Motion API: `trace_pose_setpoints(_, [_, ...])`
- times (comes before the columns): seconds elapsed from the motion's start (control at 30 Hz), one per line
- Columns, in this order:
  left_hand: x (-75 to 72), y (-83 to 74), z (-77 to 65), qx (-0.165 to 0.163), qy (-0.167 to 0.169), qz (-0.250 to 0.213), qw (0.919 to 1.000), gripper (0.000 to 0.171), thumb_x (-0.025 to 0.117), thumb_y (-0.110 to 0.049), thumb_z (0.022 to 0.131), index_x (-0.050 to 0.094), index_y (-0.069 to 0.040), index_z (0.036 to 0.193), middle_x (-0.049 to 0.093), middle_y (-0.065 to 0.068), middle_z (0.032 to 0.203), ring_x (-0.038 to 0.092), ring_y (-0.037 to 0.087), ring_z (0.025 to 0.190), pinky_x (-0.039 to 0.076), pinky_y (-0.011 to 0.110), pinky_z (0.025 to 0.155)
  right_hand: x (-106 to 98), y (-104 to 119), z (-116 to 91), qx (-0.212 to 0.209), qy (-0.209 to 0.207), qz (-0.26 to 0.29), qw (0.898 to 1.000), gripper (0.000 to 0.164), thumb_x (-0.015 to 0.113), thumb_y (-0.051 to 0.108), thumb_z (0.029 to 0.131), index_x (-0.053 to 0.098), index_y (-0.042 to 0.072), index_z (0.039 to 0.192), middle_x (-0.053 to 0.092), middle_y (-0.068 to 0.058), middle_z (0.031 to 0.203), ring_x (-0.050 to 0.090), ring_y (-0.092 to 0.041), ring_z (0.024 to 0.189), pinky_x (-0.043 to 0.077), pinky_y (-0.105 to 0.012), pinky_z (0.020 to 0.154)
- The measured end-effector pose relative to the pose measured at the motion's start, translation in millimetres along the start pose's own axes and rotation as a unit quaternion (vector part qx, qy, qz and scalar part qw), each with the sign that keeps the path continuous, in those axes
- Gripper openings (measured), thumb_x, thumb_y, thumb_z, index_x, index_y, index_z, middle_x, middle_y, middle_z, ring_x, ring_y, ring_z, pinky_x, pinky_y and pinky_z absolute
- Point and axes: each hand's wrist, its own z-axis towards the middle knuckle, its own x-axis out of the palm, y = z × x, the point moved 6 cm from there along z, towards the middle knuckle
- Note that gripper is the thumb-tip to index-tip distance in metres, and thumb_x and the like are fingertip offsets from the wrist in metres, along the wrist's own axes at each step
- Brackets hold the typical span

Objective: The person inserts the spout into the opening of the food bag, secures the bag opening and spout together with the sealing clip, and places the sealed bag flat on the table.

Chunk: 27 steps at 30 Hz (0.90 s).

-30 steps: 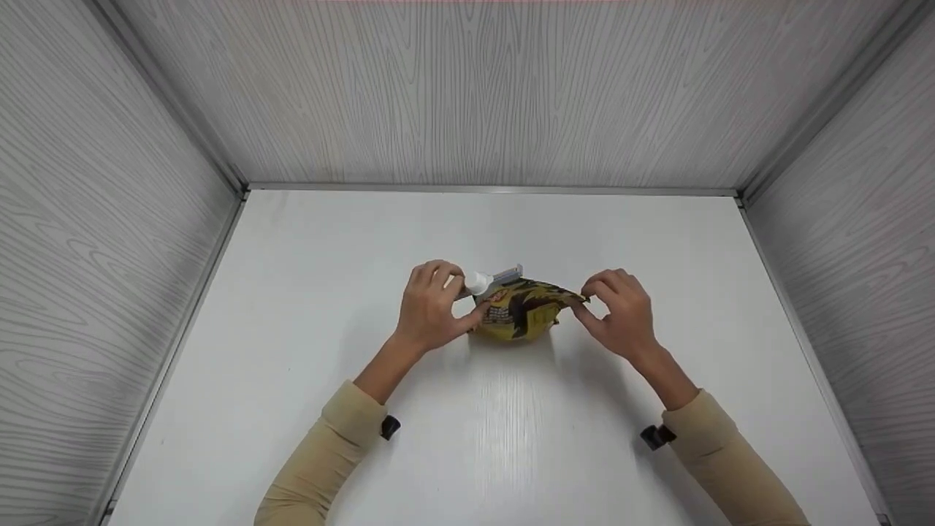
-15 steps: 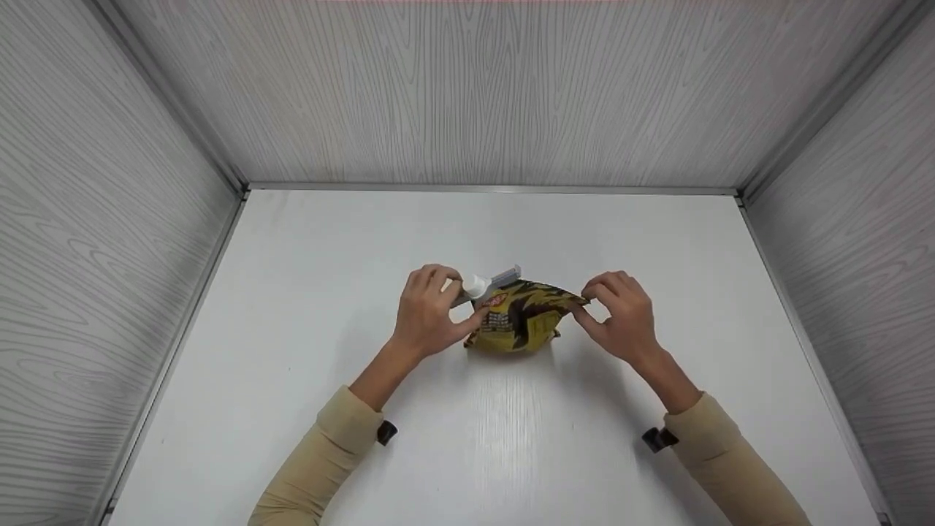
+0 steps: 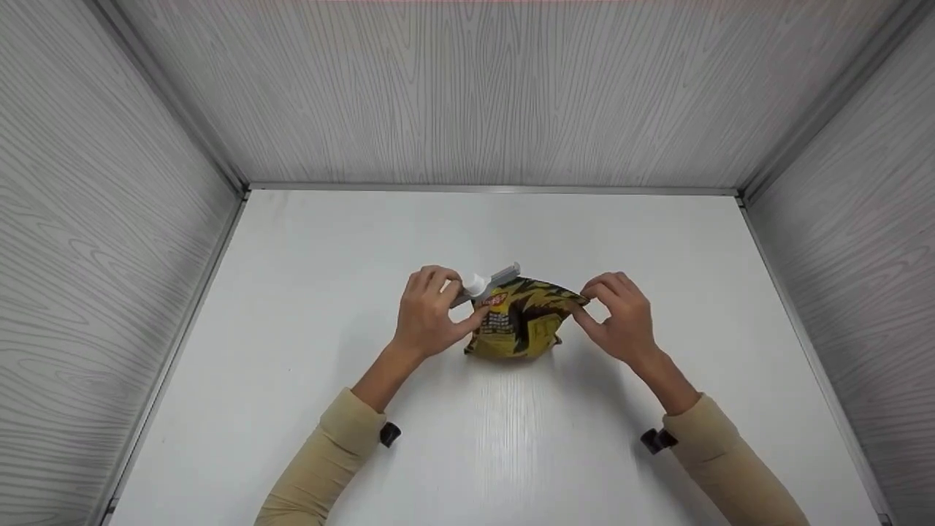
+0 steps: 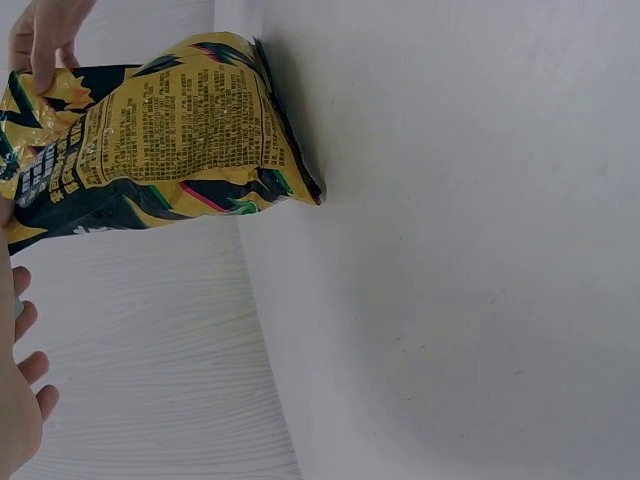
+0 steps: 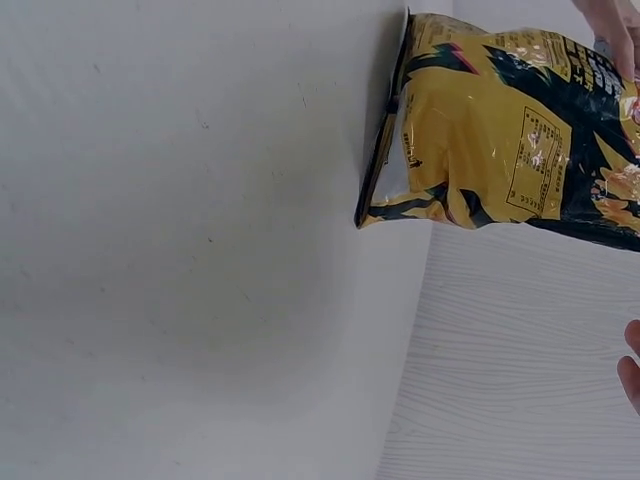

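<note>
A yellow and black snack bag [image 3: 518,321] is held up between both hands over the white table, its printed face toward me. Along its top left edge lies a grey bag clip [image 3: 504,275] with a white round spout [image 3: 476,284]. My left hand [image 3: 427,310] holds the clip's near end with its fingers, thumb against the bag. The bag's top right corner is pinched by my right hand [image 3: 624,314]. In the left wrist view the bag [image 4: 185,125] has its bottom seam close to the table; whether it touches, I cannot tell.
The white table [image 3: 511,453] is bounded by a grey wood-grain back panel [image 3: 482,95] and side panels [image 3: 95,263]. Metal strips run along the joints. A small black camera [image 3: 390,434] sits at the left cuff, another camera [image 3: 659,440] at the right cuff.
The bag's lower part has swung toward me, so more of its printed face shows. The clip has tilted slightly. Both hands keep their holds and have hardly moved.
</note>
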Motion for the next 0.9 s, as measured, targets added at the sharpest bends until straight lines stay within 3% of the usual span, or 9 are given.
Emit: trace_pose_setpoints(0.9, [13.7, 10.4, 0.2, -0.062, 0.017, -0.013, 0.9979, 0.047, 0.079, -0.052, 0.091, 0.069, -0.008, 0.101, 0.068, 0.007, 0.111, 0.061, 0.026, 0.109, 0.054, 0.042, 0.091, 11.7, -10.2, -0.7, 0.02, 0.005, -0.016, 1.0, 0.021, 0.088, 0.008, 0.083, 0.069, 0.004, 0.09, 0.069, -0.01, 0.089, 0.064, -0.028, 0.085, 0.053, -0.043, 0.073])
